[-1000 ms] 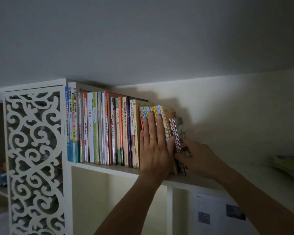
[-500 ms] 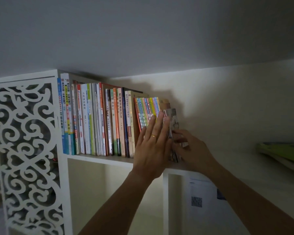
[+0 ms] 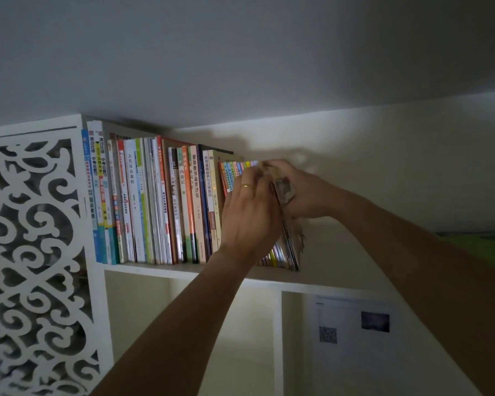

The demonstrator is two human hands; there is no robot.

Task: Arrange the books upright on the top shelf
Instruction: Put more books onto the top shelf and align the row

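Top shelf (image 3: 183, 270) of white bookcase, seen from below in dim light. Row of books (image 3: 155, 201) standing upright from left end of shelf, beside fretwork side panel (image 3: 32, 252). Left hand (image 3: 249, 218), ringed, laid over spines of thin coloured books (image 3: 235, 174) at right end of row, fingers bent; grip not discernible. Right hand (image 3: 306, 192) curled round top of small dark booklets (image 3: 290, 244), held just beside the row, slightly tilted, lower edges on shelf. Green books (image 3: 480, 247) lying flat well apart at right. Printed sheet (image 3: 352, 332) below.
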